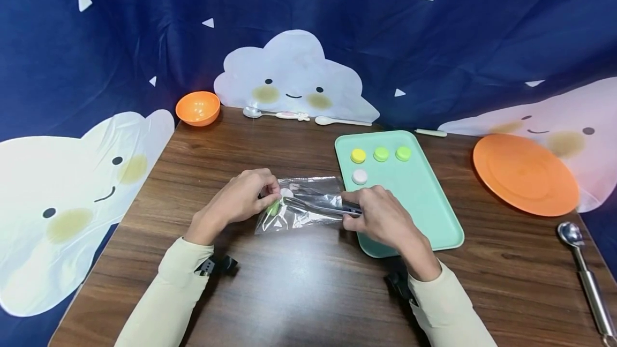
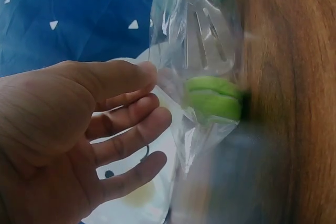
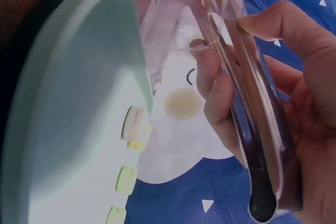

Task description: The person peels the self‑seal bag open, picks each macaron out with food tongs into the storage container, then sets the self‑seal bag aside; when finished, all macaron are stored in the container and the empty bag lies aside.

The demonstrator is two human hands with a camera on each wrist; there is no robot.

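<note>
A clear plastic bag lies on the wooden table between my hands. My left hand pinches its left edge; the thumb presses the film. Inside the bag are a green macaron and a white one. My right hand grips metal tongs whose slotted tip reaches into the bag just above the green macaron. To the right lies a mint tray with a yellow macaron, two green ones and a pale one.
An orange bowl stands at the back left, with two spoons along the back edge. An orange plate lies at the right and a metal scoop near the right front edge. A blue cloud-print cloth hangs behind.
</note>
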